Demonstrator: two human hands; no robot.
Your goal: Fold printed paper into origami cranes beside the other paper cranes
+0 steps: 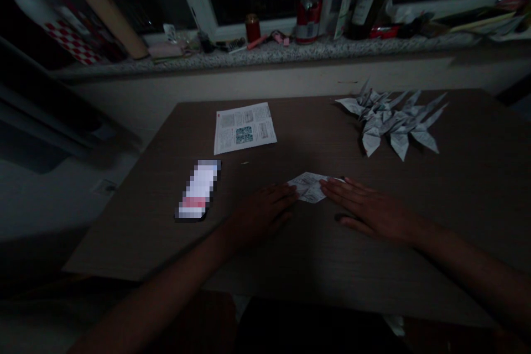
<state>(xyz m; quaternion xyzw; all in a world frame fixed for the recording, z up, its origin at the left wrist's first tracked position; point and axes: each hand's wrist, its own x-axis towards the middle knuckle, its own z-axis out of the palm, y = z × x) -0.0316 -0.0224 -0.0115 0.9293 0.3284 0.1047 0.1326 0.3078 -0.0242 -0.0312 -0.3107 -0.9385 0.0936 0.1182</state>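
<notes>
Looking down at the worktop (464, 210) with 12 o'clock straight ahead of you, you find a smartphone (198, 191) lying flat at about 10 o'clock, its screen blurred beyond reading. Beyond it, at about 11 o'clock, lies a printed paper sheet (244, 128) carrying a QR code. Your left grip (261, 213) is open, palm down, with its fingertips (290, 191) against the left side of a small folded piece of printed paper (309, 187), which sits on the worktop at 12 o'clock, just between your hands. Your right grip (369, 211) is open and flat too, its fingertips (327, 187) touching the paper from the other side, and neither grip closes around it. At about 1 o'clock, well apart from your hands, a heap of origami cranes (392, 121) folded from similar printed paper lies near the far edge. Past that edge runs a speckled stone windowsill (274, 52), holding from left to right a small red jar (253, 27), a crushed red can (308, 19), a clear bottle (338, 0) and a dark bottle (371, 0).
</notes>
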